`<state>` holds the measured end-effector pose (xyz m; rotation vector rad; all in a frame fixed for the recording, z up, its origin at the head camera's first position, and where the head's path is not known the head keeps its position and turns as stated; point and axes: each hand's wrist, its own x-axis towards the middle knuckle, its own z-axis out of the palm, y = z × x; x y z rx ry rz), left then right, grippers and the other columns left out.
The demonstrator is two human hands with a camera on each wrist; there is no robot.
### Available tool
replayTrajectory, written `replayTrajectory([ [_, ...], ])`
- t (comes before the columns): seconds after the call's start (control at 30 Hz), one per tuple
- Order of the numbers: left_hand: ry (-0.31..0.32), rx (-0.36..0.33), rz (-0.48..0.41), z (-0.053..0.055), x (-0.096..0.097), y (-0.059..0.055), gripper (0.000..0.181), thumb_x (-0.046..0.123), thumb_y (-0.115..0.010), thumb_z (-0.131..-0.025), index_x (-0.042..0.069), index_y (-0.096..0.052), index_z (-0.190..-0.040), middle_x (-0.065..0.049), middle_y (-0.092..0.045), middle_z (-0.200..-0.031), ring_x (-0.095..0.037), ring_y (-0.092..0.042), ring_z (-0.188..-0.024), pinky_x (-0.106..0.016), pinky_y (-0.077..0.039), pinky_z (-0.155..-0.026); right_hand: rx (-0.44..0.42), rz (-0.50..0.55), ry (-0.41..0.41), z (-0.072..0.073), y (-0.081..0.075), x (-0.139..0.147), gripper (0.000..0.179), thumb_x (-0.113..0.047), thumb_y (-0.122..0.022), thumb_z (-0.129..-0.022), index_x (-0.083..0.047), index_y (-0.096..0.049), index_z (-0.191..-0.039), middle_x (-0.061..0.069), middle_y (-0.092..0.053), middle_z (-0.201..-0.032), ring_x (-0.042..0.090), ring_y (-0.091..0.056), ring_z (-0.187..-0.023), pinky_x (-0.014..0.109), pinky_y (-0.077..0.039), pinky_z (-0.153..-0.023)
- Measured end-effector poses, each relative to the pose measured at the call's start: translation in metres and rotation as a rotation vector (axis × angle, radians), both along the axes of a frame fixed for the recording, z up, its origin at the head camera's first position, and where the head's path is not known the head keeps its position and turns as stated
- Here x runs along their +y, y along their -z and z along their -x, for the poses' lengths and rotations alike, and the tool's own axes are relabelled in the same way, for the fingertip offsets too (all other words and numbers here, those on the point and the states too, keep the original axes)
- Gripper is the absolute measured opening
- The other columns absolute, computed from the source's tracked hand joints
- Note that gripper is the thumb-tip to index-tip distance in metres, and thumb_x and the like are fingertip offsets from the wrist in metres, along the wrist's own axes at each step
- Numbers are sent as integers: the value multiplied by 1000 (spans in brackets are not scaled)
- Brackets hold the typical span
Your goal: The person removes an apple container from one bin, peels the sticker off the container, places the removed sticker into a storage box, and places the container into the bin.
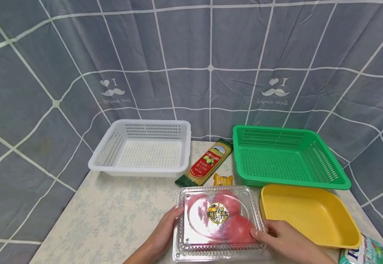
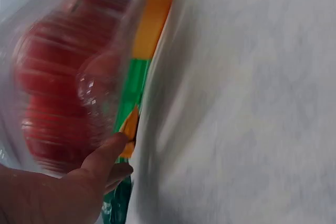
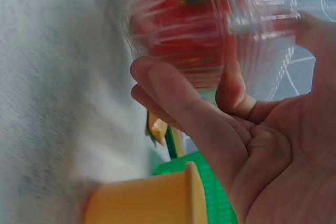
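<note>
A clear plastic clamshell box (image 1: 191, 220) of tomatoes (image 3: 178, 45) is held between both hands at the front of the table, with a round sticker (image 1: 218, 213) on its lid. My left hand (image 1: 160, 234) grips its left side. The right hand (image 1: 285, 238) holds the right side, thumb over the lid and fingers beneath. In the right wrist view the box is raised off the tabletop, and a green tomato stem shows through the ribbed wall. Just beyond the box lie a small orange-yellow packet (image 1: 222, 180) and an Olivoila pasta packet (image 1: 208, 163).
At the back left stands a white basket (image 1: 138, 172), at the back right a green basket (image 1: 290, 183). A yellow tub (image 1: 307, 216) sits in front of the green one, right of the box. A green-and-white printed packet (image 1: 369, 251) lies at the front right corner. Grey curtain surrounds the table.
</note>
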<state>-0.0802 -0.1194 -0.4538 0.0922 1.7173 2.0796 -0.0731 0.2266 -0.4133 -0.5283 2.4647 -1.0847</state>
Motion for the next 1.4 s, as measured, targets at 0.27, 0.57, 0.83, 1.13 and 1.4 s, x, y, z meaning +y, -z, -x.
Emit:
replayTrajectory([
  [0.27, 11, 10, 71, 3, -9, 3, 70, 49, -33, -101, -5, -26, -146, -11, -54, -116, -20, -52, -110, -28, -37, -96, -66, 40, -27, -3, 12, -6, 27, -32, -55, -98, -15, -58, -76, -13, -45, -59, 2, -45, -57, 23, -36, -52],
  [0.57, -131, 142, 353, 2, -9, 9, 62, 49, -35, -101, 2, -43, -140, -11, -55, -124, -24, -48, -117, -43, -33, -100, -216, 65, -2, -6, 25, -10, 35, -36, -54, -98, -11, -59, -74, -6, -48, -60, 6, -46, -55, 23, -36, -49],
  [0.83, -243, 235, 596, 3, -9, 11, 45, 46, -43, -100, 12, -56, -127, -5, -63, -116, -23, -56, -108, -44, -43, -89, -202, 33, 14, -9, 30, -14, 38, -39, -53, -98, -12, -57, -72, -6, -51, -59, 6, -46, -53, 24, -37, -49],
  [1.13, -236, 254, 604, 4, -10, 16, 52, 52, -43, -98, 14, -55, -132, -4, -62, -120, -24, -55, -113, -47, -41, -93, -250, 30, 29, -12, 32, -15, 38, -42, -53, -97, -11, -58, -75, -2, -54, -62, 11, -49, -54, 27, -38, -49],
  [1.4, -238, 216, 501, 6, -10, 22, 55, 50, -48, -97, 13, -49, -137, -4, -64, -116, -19, -58, -104, -39, -44, -90, -195, 4, 3, -12, 33, -15, 37, -42, -51, -98, -14, -58, -75, -5, -54, -61, 9, -48, -53, 27, -38, -49],
])
